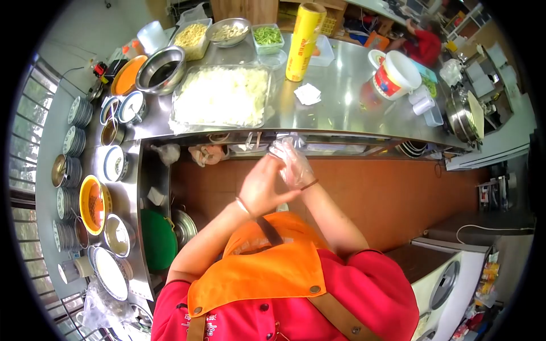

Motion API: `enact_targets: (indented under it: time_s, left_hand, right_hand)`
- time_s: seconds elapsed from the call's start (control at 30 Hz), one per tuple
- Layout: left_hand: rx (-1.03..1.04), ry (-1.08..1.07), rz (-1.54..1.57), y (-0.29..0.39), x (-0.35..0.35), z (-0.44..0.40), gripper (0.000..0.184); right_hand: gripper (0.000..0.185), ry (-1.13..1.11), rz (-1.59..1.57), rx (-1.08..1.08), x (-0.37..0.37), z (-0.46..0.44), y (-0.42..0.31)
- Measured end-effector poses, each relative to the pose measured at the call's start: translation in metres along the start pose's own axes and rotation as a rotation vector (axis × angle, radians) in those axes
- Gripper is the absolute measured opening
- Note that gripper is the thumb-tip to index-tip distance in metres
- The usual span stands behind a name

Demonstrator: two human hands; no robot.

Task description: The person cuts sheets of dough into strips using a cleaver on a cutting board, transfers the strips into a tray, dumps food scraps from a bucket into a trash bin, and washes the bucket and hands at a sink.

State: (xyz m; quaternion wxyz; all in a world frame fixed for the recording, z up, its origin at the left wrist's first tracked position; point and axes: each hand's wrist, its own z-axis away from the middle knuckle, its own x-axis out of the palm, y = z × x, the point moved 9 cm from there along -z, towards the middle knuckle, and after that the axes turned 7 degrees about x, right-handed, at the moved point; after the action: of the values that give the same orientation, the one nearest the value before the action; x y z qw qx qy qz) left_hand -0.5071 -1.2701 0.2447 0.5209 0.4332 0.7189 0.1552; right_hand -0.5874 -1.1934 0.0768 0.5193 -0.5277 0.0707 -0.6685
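My left hand [261,184] is bare, with its thumb stretched apart from the fingers. Its fingertips meet the gloved fingers of my right hand [294,165], in front of the counter's edge. A clear, wrinkled plastic glove [287,149] covers my right hand, whose fingers are partly hidden and blurred. Beyond my hands, a large clear tray [266,118] of pale chopped food [222,96] stands on the steel counter [341,113]. A yellow roll [304,42] stands upright to its right, near folded white paper [307,94].
Metal bowls [161,69], an orange-rimmed basin [95,204] and stacked plates [74,141] line the left side. A white bucket [396,75] stands at the counter's right. Another person [426,45] in red is at the upper right. A green round object [158,240] is below left.
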Motion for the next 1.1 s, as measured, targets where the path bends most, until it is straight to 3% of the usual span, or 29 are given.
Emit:
enact_targets:
  time_s: [0.07,0.13,0.2,0.27,0.3,0.4,0.43,0.53,0.57,0.73,0.77,0.83,0.87,0.93,0.97,1.07,1.1]
  left_hand:
    - [-0.026,-0.031,-0.090,-0.005,0.039,-0.020,0.036]
    - [0.000,0.044,-0.134,-0.016,0.058,-0.036,0.022]
    - [-0.027,0.046,-0.186,-0.031,0.068,-0.048,0.018]
    - [-0.043,0.072,-0.219,-0.049,0.075,-0.058,0.016]
    - [-0.025,0.057,-0.216,-0.056,0.081,-0.064,0.017]
    - [-0.062,0.015,-0.201,-0.080,0.094,-0.075,0.017]
    - [-0.083,0.006,-0.200,-0.094,0.099,-0.077,0.016]
    - [-0.115,0.049,-0.177,-0.146,0.100,-0.091,0.014]
    - [-0.177,0.056,-0.167,-0.164,0.097,-0.096,0.011]
    - [-0.202,0.009,0.052,-0.198,0.093,-0.144,0.016]
    - [-0.131,0.072,0.127,-0.212,0.095,-0.151,0.017]
    - [-0.264,0.041,0.204,-0.240,0.102,-0.164,0.021]
    - [-0.309,0.022,0.255,-0.246,0.103,-0.173,0.021]
    - [-0.489,-0.083,0.730,-0.268,0.132,-0.179,0.005]
    - [-0.579,-0.144,0.963,-0.272,0.150,-0.183,0.006]
    - [-0.694,-0.275,1.339,-0.212,0.161,-0.219,0.047]
    - [-0.696,-0.439,1.339,-0.198,0.166,-0.226,0.070]
  right_hand:
    - [0.027,-0.040,0.010,-0.021,-0.009,0.001,-0.027]
    - [0.021,-0.063,0.118,-0.293,-0.026,-0.009,-0.049]
    - [0.017,-0.116,0.065,-0.276,-0.038,-0.012,-0.054]
    - [0.016,-0.209,-0.144,0.030,-0.041,-0.009,-0.046]
    - [0.022,-0.237,-0.211,0.005,-0.040,-0.013,-0.045]
    - [0.029,-0.183,0.820,-0.523,-0.033,0.006,-0.079]
    - [0.030,-0.188,1.260,-0.597,-0.031,0.010,-0.080]
    - [0.028,-0.075,1.227,-0.437,-0.033,0.028,-0.093]
    - [0.029,-0.076,1.226,-0.513,-0.026,0.036,-0.111]
    - [0.024,0.209,0.711,-0.455,-0.074,0.015,-0.155]
    - [0.024,0.270,0.637,-0.413,-0.076,0.010,-0.168]
    - [0.030,0.337,0.527,-0.353,-0.086,-0.003,-0.185]
    - [0.032,0.407,0.647,-0.429,-0.083,-0.005,-0.202]
    - [0.035,0.550,0.894,-0.572,-0.060,-0.009,-0.233]
    - [0.039,0.539,0.906,-0.600,-0.054,-0.016,-0.237]
    - [0.040,0.404,0.942,-0.501,-0.052,-0.047,-0.221]
    - [0.041,0.413,0.935,-0.495,-0.050,-0.050,-0.220]
